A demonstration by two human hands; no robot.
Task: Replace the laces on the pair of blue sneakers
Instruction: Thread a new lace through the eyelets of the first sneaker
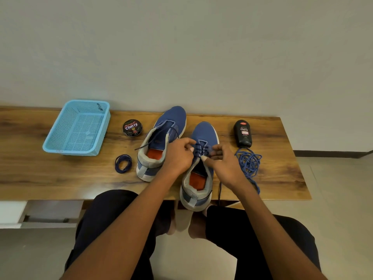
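Note:
Two blue sneakers stand on the wooden table point(40, 178), toes pointing away from me. The right sneaker point(203, 136) has a dark navy lace point(201, 147) crossed through its eyelets. My left hand point(177, 156) pinches the lace at the left row of eyelets. My right hand point(224, 166) pinches it at the right row, and one end hangs down past the table edge. The left sneaker point(171, 122) carries a dark lace only partly threaded, one end trailing left. A coiled navy lace point(123, 163) lies left of it. A tangle of brighter blue lace point(250, 164) lies to the right.
A light blue plastic basket point(60, 136) sits at the table's left. A round shoe polish tin point(132, 127) lies between basket and sneakers. A black polish bottle point(242, 134) lies at the right. My knees are under the front edge.

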